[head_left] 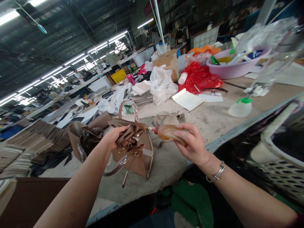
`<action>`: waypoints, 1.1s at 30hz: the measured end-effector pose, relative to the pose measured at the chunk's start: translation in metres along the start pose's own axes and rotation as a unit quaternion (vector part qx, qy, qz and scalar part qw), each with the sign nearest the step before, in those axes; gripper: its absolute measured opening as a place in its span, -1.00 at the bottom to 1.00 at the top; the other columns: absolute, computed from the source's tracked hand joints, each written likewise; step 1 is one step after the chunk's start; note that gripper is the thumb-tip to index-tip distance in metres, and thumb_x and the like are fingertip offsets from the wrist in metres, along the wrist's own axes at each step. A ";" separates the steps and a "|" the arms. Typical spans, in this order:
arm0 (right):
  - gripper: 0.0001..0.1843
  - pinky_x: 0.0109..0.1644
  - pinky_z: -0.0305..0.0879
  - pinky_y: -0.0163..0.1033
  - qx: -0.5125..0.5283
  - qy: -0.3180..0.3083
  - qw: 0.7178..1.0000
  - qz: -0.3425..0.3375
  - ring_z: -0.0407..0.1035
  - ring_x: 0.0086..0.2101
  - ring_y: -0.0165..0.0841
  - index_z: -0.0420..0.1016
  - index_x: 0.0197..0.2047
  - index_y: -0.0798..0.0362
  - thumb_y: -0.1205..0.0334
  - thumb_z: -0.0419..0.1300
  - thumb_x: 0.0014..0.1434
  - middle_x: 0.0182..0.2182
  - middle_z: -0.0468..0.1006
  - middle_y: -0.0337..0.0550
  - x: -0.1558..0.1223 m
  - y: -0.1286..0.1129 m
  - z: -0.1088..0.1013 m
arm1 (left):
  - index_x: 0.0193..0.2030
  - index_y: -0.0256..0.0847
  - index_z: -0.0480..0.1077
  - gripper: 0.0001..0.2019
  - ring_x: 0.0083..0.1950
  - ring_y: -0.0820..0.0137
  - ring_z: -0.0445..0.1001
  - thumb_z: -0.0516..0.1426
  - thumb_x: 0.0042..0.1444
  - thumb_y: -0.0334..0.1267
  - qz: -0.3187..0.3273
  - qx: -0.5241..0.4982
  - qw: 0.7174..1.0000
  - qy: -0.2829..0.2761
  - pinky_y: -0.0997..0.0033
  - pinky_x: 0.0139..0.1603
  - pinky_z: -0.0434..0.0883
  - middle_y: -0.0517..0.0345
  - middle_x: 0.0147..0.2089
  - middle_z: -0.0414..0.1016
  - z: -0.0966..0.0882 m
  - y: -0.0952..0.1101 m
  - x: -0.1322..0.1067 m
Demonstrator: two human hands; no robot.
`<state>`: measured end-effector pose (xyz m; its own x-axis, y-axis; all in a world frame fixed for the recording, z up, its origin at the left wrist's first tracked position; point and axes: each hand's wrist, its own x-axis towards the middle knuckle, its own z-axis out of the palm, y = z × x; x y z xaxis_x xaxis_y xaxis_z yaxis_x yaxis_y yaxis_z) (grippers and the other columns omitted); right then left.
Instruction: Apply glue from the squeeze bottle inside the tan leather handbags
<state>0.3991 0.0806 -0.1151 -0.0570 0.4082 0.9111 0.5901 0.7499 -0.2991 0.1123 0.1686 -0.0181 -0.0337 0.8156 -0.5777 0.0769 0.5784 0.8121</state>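
Note:
My left hand (114,136) grips the top flap of a small brown handbag (135,148) that I hold up over the worktable (209,120). The bag has a curved handle wrapped in clear film and loose straps with metal fittings hanging down. My right hand (192,144) is closed round a squeeze bottle of amber glue (167,131). The bottle lies sideways, its red nozzle pointing at the bag's upper edge and almost touching it. A metal bracelet sits on my right wrist.
Another brown bag (86,139) stands left of the one I hold. Stacks of cut pieces (35,136) fill the left. Behind lie white plastic bags (161,84), a red bag (199,77), a purple basin (235,68), glasses (215,91) and a green-capped bottle (241,107). People work far back.

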 end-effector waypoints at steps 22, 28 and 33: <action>-0.58 -0.10 0.45 -0.07 0.013 -0.031 0.999 0.029 0.37 -0.10 -0.19 0.36 0.07 -0.05 0.47 0.21 0.16 -0.04 0.36 0.00 -0.013 0.003 -0.001 | -0.41 -0.36 0.54 -0.76 -0.58 0.22 0.57 0.10 0.22 -0.35 0.002 0.010 1.000 0.020 0.27 -0.55 0.59 -0.06 -0.51 0.60 0.008 0.005 -0.001; -0.64 -0.16 0.47 -0.12 0.015 -0.074 0.997 0.024 0.37 -0.14 -0.23 0.37 0.04 -0.02 0.46 0.17 0.20 -0.08 0.36 0.00 -0.023 -0.002 -0.003 | -0.42 -0.36 0.54 -0.74 -0.59 0.24 0.56 0.09 0.22 -0.36 0.008 0.001 1.000 0.023 0.32 -0.57 0.57 -0.06 -0.52 0.59 0.009 0.004 -0.002; -0.61 -0.11 0.46 -0.07 0.010 -0.040 0.999 0.016 0.37 -0.09 -0.19 0.38 0.04 -0.03 0.47 0.20 0.16 -0.03 0.37 0.02 -0.015 0.001 -0.002 | -0.44 -0.37 0.54 -0.70 -0.59 0.25 0.56 0.07 0.25 -0.36 -0.002 0.001 1.000 0.024 0.32 -0.57 0.57 -0.06 -0.52 0.59 0.007 0.004 0.000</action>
<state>0.4023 0.0740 -0.1289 -0.1028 0.4722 0.8755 0.5761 0.7457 -0.3346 0.1193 0.1705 -0.0158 -0.0822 0.8127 -0.5769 0.0795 0.5824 0.8090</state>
